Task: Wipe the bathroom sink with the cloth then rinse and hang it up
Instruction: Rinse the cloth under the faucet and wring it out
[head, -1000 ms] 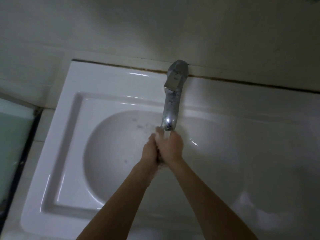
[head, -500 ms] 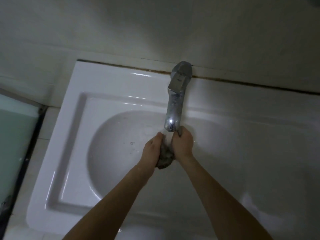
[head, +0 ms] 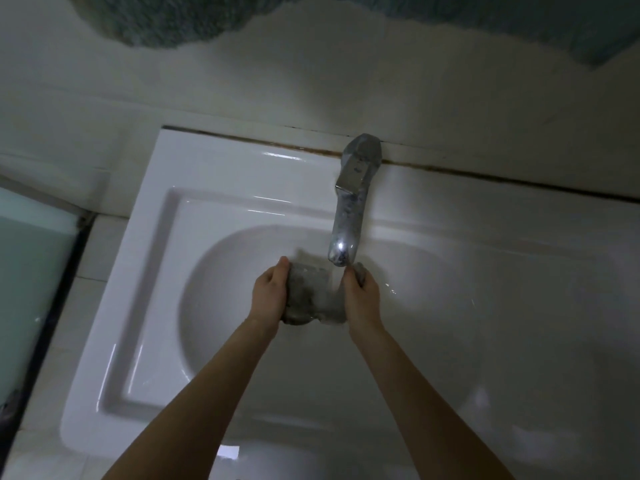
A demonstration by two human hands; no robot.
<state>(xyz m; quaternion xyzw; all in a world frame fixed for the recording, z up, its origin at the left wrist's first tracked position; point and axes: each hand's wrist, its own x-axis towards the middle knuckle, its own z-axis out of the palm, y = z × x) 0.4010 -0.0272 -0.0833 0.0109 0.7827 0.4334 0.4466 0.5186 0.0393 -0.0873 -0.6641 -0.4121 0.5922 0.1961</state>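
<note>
A grey wet cloth [head: 310,295] is stretched between my two hands over the bowl of the white sink [head: 221,188]. My left hand [head: 269,293] grips its left end and my right hand [head: 362,293] grips its right end. Water runs from the chrome tap [head: 349,206] onto the cloth just under the spout. The cloth's lower edge sags below my palms.
The tiled wall [head: 311,81] rises behind the sink. Bluish towel fabric [head: 156,19] hangs into the top of the view. A pale green glass panel [head: 31,271] with a dark frame stands at the left. The white counter [head: 519,306] runs to the right of the bowl.
My hands were pressed together around the bunched cloth; they have moved apart and spread it out under the tap. The camera tilted up, bringing the hanging fabric into view.
</note>
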